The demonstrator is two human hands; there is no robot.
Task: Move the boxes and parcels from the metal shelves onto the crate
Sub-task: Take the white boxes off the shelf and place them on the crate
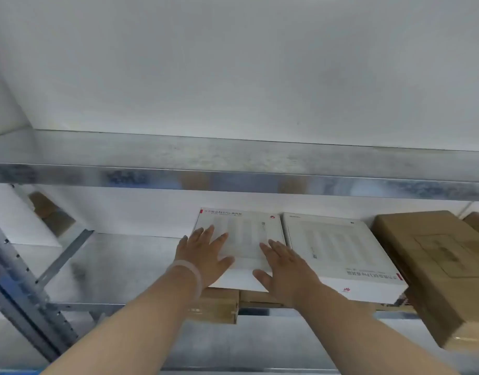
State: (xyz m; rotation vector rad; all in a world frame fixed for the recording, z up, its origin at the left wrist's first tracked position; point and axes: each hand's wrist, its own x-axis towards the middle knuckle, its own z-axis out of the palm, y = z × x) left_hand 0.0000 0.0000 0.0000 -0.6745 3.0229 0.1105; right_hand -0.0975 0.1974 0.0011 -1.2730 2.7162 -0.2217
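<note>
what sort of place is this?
Likely a stockroom or small warehouse: galvanised metal shelving with a slotted upright, flat white product boxes side by side, and a brown cardboard carton beside them.

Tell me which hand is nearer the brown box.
Right. The right hand rests on the left white box, well left of the brown box; the left hand lies farther left on it.

The flat white cardboard box at frame centre (243,231) reads "BE3 Pro" on its far edge, beside a red petal logo (272,217). The matching white box to its right (341,250) shows the same words upside down.
</note>
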